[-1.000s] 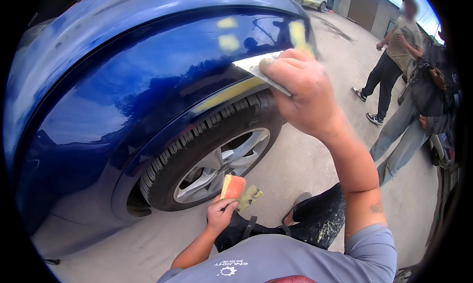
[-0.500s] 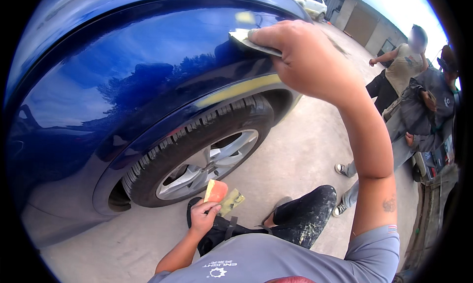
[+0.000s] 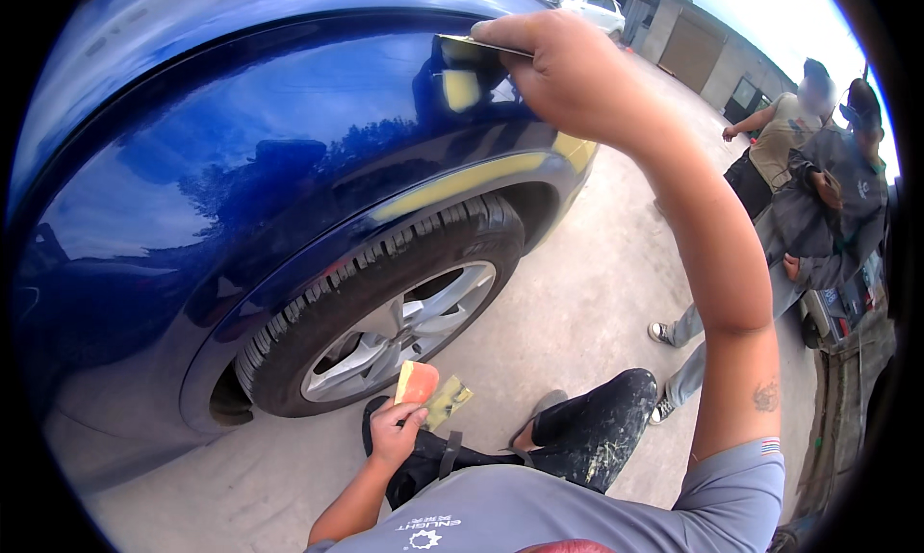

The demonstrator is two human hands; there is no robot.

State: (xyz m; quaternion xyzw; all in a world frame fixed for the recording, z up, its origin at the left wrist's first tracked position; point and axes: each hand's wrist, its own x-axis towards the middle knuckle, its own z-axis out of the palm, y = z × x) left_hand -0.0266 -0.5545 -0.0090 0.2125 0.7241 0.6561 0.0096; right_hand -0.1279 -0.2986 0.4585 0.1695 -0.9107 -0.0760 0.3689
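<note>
My right hand [image 3: 563, 72] grips a thin flat putty scraper [image 3: 481, 46], thumb on top, its blade at the upper part of a glossy blue car fender [image 3: 279, 101]. Just below the blade shows a pale yellow patch [image 3: 461, 89]; I cannot tell whether it is filler or a reflection. More yellow filler [image 3: 452, 184] runs in a band along the wheel arch. Low by my knees, my left hand [image 3: 393, 436] is closed on an orange spreader [image 3: 417, 384] with yellowish paste on its edge. Beside that spreader juts a flat plate [image 3: 449, 403] smeared with yellow.
Under the arch stands a black tyre [image 3: 385, 264] with a silver rim. Two people [image 3: 818, 182] stand on the concrete [image 3: 577, 274] at the right. A white car [image 3: 589, 9] and a building [image 3: 688, 48] are farther back.
My right hand and the scraper have moved up the fender and slightly left. The yellow patch now shows below the blade. My left hand keeps its hold, and the view has shifted a little.
</note>
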